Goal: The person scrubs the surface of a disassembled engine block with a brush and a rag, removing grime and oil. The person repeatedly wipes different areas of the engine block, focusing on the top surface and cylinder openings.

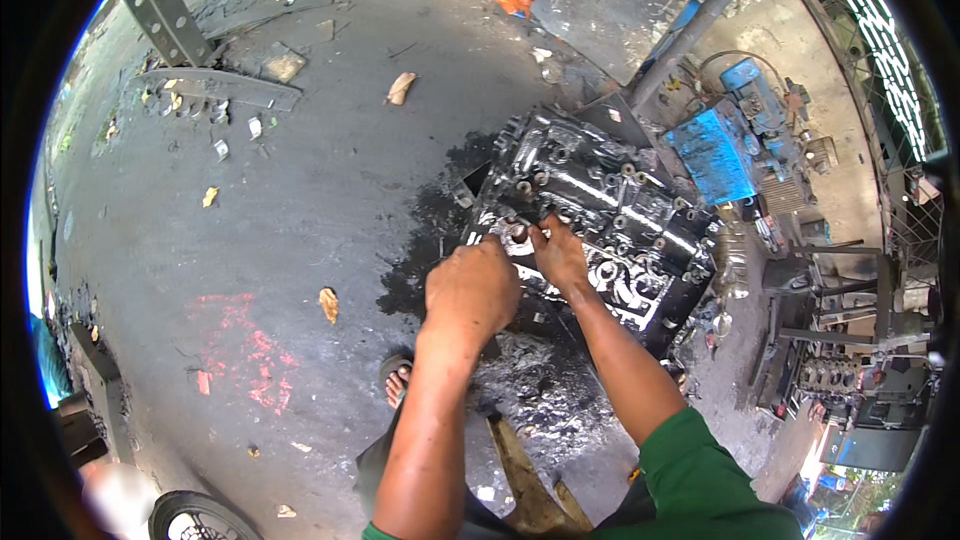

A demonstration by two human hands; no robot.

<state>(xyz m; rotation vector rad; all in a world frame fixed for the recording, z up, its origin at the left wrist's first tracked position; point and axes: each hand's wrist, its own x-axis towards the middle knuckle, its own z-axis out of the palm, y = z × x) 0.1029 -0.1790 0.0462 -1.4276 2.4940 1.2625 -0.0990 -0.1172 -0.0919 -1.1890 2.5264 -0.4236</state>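
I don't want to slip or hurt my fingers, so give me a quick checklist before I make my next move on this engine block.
1. Both hands at the engine block: ok; left hand and right hand are close together at its near side.
2. Hands protected: not ok; both are bare.
3. Left hand's grip: cannot tell; its fingertips are hidden.
4. Sleeve clear: ok; the green right sleeve ends well back from the block.
5. Ground dry: not ok; a dark, wet-looking patch spreads left of the block.
6. Toes covered: not ok; bare toes show on the left foot.
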